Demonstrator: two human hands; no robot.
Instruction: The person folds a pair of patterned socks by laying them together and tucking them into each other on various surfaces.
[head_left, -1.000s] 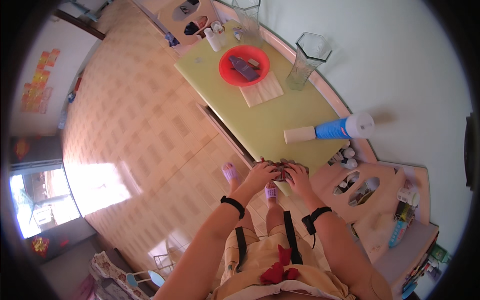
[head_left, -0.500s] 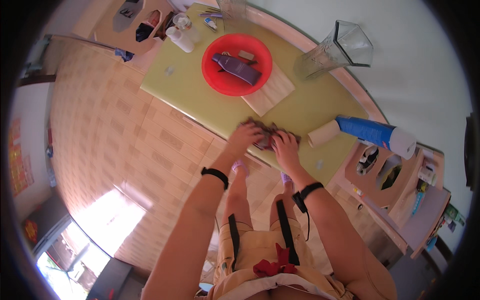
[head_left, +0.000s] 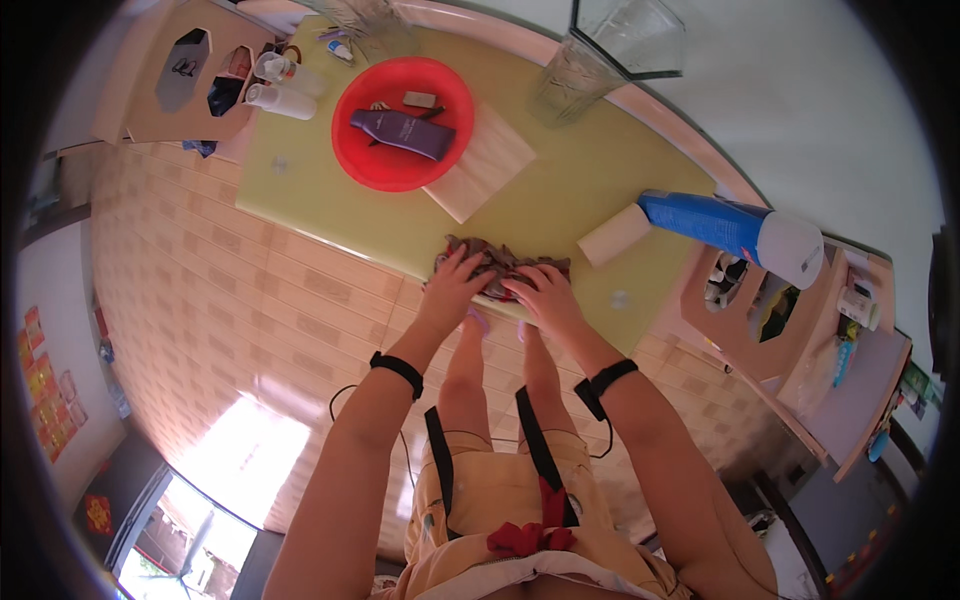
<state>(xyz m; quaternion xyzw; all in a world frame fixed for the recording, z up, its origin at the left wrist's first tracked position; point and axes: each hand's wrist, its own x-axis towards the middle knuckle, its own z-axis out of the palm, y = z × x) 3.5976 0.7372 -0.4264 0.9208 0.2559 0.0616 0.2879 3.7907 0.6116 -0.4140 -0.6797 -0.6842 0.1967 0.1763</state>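
A crumpled grey-brown cloth with red patches (head_left: 485, 252) lies bunched on the near edge of the green-topped table (head_left: 350, 222). My left hand (head_left: 453, 292) is on the left part of it, fingers bent into the folds. On its right part my right hand (head_left: 550, 300) has its fingers curled over the fabric, the thumb side toward my left hand. A short gap separates the two hands. The undersides of my fingers are hidden by the hands and the cloth.
Beyond the cloth, a red basin (head_left: 345, 165) holds a purple bottle (head_left: 415, 134) and small items. Beneath its right side lies a beige sheet (head_left: 490, 165). A cardboard tube (head_left: 612, 236) and a blue canister (head_left: 705, 222) are to the right. A glass vase (head_left: 600, 70) stands behind; white bottles (head_left: 283, 102) stand far left.
The whole view has shifted, so the table's things appear farther left. My left hand, blurred before, is now sharper; both hands are still on the cloth.
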